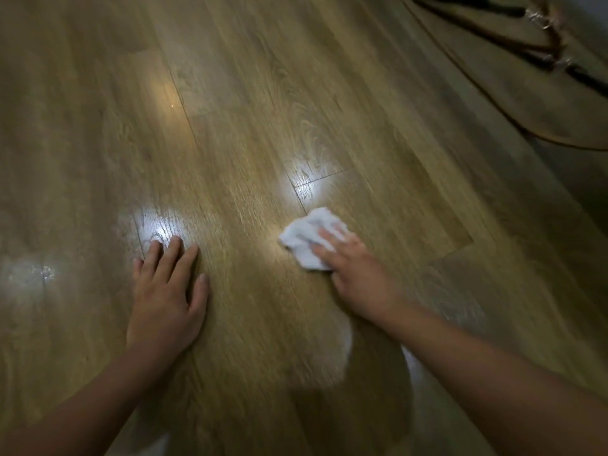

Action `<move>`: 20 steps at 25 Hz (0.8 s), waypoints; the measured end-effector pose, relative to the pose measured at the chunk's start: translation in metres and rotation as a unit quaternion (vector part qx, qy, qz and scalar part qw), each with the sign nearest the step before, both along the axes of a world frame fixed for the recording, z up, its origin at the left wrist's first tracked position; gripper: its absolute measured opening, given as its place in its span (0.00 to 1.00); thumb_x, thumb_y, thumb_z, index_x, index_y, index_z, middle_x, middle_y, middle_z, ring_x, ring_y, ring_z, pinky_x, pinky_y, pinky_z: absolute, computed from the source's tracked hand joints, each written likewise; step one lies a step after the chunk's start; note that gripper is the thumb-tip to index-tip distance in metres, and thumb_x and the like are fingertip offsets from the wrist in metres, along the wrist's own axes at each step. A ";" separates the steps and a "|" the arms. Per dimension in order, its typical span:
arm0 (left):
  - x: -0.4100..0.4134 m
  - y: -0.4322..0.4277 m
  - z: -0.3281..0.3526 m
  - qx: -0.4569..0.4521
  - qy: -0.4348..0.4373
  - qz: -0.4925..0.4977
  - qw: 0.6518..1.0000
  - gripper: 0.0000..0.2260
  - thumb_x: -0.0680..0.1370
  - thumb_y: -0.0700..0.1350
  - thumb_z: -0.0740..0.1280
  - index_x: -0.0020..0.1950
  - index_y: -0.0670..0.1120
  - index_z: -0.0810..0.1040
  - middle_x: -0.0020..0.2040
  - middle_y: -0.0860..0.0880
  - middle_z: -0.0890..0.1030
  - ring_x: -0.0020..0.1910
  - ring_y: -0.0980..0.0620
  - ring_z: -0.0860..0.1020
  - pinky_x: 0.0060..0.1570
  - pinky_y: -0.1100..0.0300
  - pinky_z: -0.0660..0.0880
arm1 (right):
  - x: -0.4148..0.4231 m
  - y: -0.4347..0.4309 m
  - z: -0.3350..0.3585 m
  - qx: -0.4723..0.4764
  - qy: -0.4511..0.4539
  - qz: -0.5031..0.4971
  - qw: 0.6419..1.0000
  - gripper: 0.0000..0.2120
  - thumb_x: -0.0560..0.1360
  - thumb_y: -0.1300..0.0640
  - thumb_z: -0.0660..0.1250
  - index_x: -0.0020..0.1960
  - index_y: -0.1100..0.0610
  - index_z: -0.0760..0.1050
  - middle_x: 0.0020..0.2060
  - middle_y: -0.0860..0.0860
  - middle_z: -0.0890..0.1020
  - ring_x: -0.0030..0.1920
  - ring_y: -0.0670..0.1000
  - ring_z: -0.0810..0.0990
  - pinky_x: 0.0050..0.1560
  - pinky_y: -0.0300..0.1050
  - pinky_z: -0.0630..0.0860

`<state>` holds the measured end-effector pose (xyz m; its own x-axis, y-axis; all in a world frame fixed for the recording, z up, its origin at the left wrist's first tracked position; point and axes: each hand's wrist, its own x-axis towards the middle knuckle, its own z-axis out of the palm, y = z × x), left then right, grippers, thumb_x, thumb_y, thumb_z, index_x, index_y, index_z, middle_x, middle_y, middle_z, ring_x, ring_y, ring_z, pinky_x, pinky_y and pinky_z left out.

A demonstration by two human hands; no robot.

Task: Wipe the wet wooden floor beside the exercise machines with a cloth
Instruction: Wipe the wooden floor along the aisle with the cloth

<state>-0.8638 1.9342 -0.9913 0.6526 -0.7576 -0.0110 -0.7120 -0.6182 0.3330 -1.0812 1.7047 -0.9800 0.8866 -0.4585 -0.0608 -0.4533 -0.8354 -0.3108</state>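
Note:
A brown wooden plank floor [250,133] fills the view, with shiny wet-looking glare patches. A crumpled white cloth [304,236] lies on the floor right of centre. My right hand [353,268] presses down on the cloth, fingers spread over its near side. My left hand [167,291] rests flat on the bare floor to the left, fingers apart, holding nothing, its fingertips at the edge of a bright wet patch [161,225].
Dark metal bars of an exercise machine [513,31] cross the top right corner, wrapped partly in clear plastic. A thin dark cable [487,103] curves along the floor below them. Another glare patch [29,274] lies at the far left.

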 end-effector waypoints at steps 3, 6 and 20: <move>0.003 0.000 0.003 -0.003 0.003 -0.003 1.000 0.27 0.80 0.57 0.52 0.76 0.47 0.67 0.78 0.45 0.62 0.80 0.45 0.51 0.77 0.43 0.46 | -0.041 -0.083 0.010 0.018 0.054 -0.117 0.991 0.28 0.76 0.69 0.60 0.75 0.54 0.68 0.78 0.54 0.63 0.79 0.58 0.57 0.79 0.54 0.52; 0.000 -0.001 0.004 -0.003 0.000 0.004 1.000 0.27 0.80 0.57 0.52 0.75 0.46 0.68 0.78 0.44 0.63 0.79 0.43 0.53 0.77 0.42 0.48 | -0.057 -0.114 0.021 0.022 0.044 -0.283 0.958 0.26 0.79 0.67 0.60 0.76 0.55 0.68 0.78 0.56 0.63 0.79 0.59 0.59 0.76 0.52 0.57; 0.006 0.012 0.012 -0.232 0.124 0.072 0.962 0.26 0.77 0.53 0.58 0.70 0.39 0.70 0.72 0.43 0.69 0.72 0.45 0.67 0.70 0.39 0.65 | 0.083 0.090 -0.009 0.048 -0.015 0.260 0.964 0.26 0.76 0.56 0.65 0.73 0.52 0.71 0.76 0.53 0.67 0.78 0.60 0.61 0.75 0.62 0.59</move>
